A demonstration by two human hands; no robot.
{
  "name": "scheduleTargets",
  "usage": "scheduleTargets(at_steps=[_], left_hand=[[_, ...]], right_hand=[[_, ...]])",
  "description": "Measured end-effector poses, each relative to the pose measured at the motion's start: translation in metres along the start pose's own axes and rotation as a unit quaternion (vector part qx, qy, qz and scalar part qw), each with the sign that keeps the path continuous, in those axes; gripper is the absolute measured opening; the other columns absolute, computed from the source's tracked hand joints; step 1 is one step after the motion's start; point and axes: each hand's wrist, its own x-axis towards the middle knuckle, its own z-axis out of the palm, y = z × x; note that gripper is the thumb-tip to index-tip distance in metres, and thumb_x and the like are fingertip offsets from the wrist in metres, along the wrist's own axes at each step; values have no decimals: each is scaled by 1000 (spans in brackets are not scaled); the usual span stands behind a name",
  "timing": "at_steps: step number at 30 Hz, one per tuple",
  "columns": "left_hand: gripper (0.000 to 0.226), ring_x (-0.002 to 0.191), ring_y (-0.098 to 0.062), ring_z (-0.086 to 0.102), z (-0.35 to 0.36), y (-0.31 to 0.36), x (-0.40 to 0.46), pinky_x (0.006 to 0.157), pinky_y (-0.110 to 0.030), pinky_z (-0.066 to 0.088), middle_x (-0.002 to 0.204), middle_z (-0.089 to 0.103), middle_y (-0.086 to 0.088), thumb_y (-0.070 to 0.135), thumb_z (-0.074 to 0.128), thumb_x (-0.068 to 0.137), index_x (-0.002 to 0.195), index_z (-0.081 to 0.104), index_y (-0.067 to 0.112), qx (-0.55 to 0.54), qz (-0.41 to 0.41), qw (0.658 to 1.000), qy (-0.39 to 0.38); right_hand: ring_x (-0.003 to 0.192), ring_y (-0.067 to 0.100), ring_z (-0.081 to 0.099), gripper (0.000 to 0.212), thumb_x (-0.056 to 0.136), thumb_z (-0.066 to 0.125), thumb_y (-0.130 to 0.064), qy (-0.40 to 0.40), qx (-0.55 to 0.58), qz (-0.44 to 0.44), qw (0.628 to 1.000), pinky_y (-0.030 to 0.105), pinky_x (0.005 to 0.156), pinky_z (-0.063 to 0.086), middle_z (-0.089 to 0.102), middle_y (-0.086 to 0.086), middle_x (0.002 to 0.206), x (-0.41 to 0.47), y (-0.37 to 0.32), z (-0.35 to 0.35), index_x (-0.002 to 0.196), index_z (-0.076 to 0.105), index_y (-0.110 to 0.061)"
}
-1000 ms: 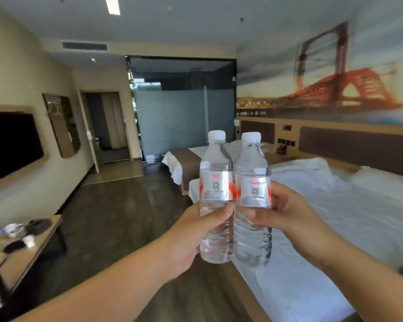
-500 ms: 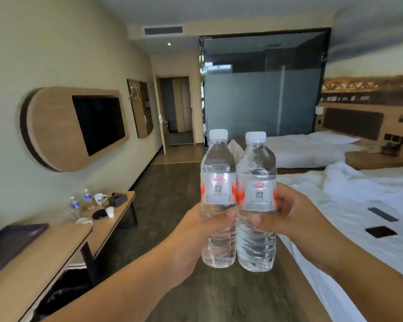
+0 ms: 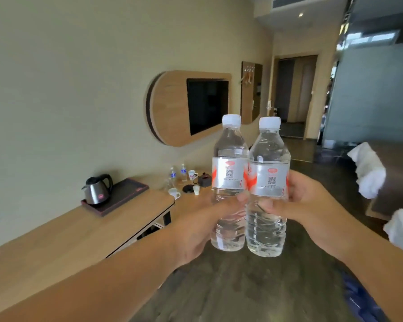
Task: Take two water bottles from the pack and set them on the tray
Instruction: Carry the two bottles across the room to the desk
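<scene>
Carrying both bottles upright and touching, the left hand (image 3: 197, 231) grips one water bottle (image 3: 228, 182) and the right hand (image 3: 312, 205) the other (image 3: 268, 189); placing remains; the dark tray (image 3: 123, 196) on the desk (image 3: 56, 235) holds a kettle (image 3: 97, 190), its right part bare; cups (image 3: 175, 194) stand beyond

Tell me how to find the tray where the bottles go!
Look at the long wooden desk along the wall, left of the wall-mounted TV. Near its middle lies a flat, dark rectangular tray with a reddish rim. It is the only thing with a steel kettle standing on it; the cups and small bottles sit farther along.
</scene>
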Motion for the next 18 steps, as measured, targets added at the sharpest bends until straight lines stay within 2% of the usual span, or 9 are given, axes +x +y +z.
scheduleTargets(at_steps=[2,3,6,8,15,18], left_hand=[[46,125,-30,67,-11,2,9,114,-58,40,135,71,-8,33,72,96,140,62,22,-2,-3,1000,29],[44,125,-31,67,-18,2,14,113,-56,42,135,70,-8,32,70,99,140,62,21,1,1,999,32],[40,125,-28,67,-41,0,28,106,-47,48,136,70,-7,30,65,102,141,60,22,-3,8,999,43],[40,124,-25,67,-60,-7,38,103,-42,49,136,70,-5,30,65,102,141,60,23,-15,14,998,64],[41,126,-22,67,-156,-27,102,108,-43,45,137,70,-2,32,65,103,143,59,25,-26,14,995,92],[44,128,-24,65,-199,-27,136,110,-46,43,139,68,-3,32,66,102,144,58,22,-24,38,995,93]], right_hand=[[115,5,70,56,70,88,-44,-30,20,-2,999,13,72,59,73,-15,126,26,9,-1,121,66,-49],[115,6,70,56,71,89,-42,-42,29,-1,999,14,73,60,73,-13,126,39,14,-1,122,66,-48],[116,8,71,54,75,89,-36,-77,36,7,996,28,85,57,74,-11,127,78,31,5,123,67,-45],[116,7,71,51,79,89,-32,-101,34,9,994,29,87,54,74,-11,126,107,41,12,122,67,-46],[113,0,69,56,70,94,-39,-110,9,12,994,28,86,51,74,-18,123,222,86,41,118,67,-52],[112,1,71,52,72,92,-33,-125,12,13,992,28,86,52,75,-15,122,276,95,48,116,69,-50]])
